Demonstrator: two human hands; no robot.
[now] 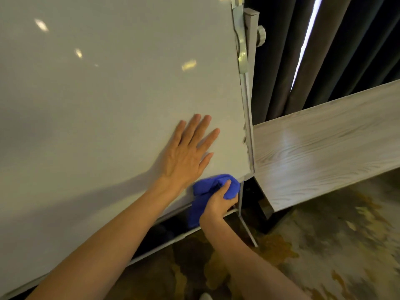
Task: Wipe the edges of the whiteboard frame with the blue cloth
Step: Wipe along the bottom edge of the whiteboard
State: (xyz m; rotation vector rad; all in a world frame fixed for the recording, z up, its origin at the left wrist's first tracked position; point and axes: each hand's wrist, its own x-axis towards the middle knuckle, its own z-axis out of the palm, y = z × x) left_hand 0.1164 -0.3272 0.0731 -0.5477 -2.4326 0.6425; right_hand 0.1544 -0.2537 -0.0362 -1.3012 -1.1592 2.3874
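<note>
Forearms nearest us | left hand spread flat, bracing the whiteboard | right hand clenched around the blue cloth at the frame's lower-right corner | cloth soft, light; we judge a bunched grip suits.

Dim, glare spots on whiteboard

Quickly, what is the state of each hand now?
Left hand: open, flat on the whiteboard, holding nothing.
Right hand: closed on the blue cloth at the frame's lower corner.
</note>
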